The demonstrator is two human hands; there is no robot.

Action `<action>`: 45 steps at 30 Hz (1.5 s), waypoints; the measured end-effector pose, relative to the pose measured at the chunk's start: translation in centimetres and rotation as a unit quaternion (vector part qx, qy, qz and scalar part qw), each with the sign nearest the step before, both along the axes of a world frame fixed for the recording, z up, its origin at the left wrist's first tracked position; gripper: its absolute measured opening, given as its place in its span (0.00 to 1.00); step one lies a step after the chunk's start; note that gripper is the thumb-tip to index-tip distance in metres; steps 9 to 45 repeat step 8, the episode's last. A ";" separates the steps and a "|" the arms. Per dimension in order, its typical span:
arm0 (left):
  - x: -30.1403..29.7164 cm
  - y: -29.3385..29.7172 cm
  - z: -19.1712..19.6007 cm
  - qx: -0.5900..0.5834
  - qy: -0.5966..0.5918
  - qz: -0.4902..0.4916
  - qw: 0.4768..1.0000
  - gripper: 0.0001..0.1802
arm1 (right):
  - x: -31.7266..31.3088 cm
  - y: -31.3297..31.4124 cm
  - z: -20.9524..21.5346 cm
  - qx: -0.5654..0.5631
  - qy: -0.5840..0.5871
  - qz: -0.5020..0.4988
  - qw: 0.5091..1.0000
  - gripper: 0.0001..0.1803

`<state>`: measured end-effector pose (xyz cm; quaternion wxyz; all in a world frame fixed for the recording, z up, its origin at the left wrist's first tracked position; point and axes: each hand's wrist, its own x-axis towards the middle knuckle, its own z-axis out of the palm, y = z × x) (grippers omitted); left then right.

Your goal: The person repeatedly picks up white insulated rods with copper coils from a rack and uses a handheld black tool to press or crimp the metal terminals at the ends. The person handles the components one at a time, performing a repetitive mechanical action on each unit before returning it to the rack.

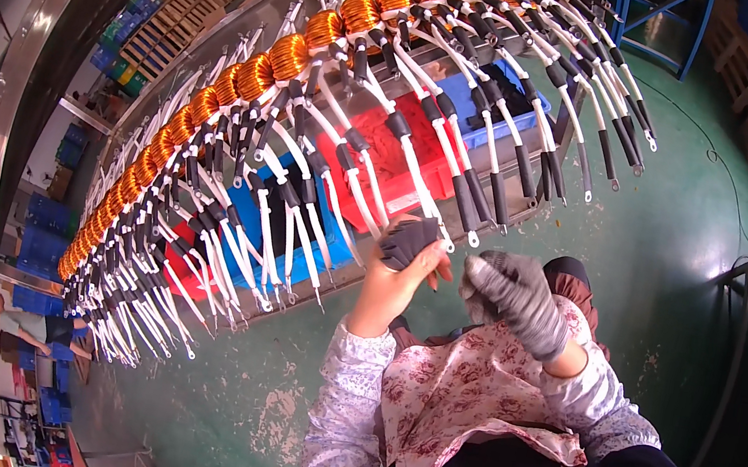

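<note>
My bare left hand [381, 291] is closed round a bundle of short black tubes [409, 242], which look like heat-shrink sleeves. Just right of it, my right hand [520, 301], in a grey knit glove, has its fingers curled together. What they hold, if anything, is hidden and slightly blurred. Beyond both hands hangs a long row of orange copper-wire coils [287, 57]. White leads [419, 167] with metal ring ends come down from the coils. Many leads carry black sleeves [473, 194]. The nearest ring ends hang close to the sleeve bundle and my right fingertips.
Under the leads stand a red bin [382, 171], a blue bin [535, 112] and another blue bin [328, 244]. A metal frame [26, 81] curves along the left. Someone [27, 321] is far off at lower left. A blue rack [665, 30] stands behind.
</note>
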<state>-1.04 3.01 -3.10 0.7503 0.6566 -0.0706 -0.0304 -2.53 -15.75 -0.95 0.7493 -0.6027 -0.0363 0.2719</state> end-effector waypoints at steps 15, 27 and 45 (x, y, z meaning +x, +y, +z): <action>-0.8 -2.0 0.6 0.027 -0.034 -0.076 0.996 0.13 | 1.5 0.7 -3.2 -0.079 -0.427 -0.265 0.861 0.21; -0.8 -2.0 0.6 0.027 -0.034 -0.076 0.996 0.13 | 1.5 0.7 -3.2 -0.079 -0.427 -0.265 0.861 0.21; -0.8 -2.0 0.6 0.027 -0.034 -0.076 0.996 0.13 | 1.5 0.7 -3.2 -0.079 -0.427 -0.265 0.861 0.21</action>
